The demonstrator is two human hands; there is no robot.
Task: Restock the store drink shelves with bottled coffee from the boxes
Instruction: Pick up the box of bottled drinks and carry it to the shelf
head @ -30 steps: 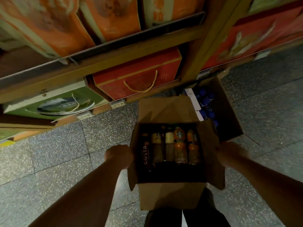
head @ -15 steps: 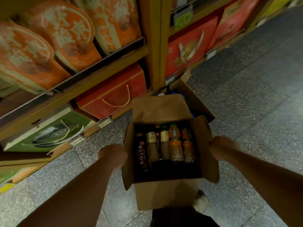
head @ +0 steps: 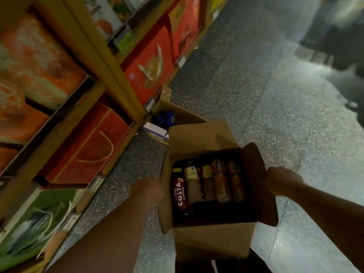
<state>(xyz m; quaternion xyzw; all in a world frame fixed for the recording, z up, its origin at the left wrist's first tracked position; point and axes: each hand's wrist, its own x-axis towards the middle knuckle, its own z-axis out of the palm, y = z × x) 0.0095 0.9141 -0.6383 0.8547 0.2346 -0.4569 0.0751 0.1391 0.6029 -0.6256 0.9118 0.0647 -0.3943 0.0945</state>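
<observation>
Carrying step, lower centre: the right hand (head: 279,182) has its fingers curled on the open box (head: 212,239) of coffee bottles (head: 218,182). The left hand (head: 147,192) is blurred, so I cannot tell how its fingers lie. Next, probably, the box needs setting down steadily.

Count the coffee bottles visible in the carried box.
5, in one row left to right: Costa bottle, pale Starbucks bottle, brown bottle, orange Starbucks bottle, rightmost orange bottle. Others may hide in the shadowed box.
</observation>
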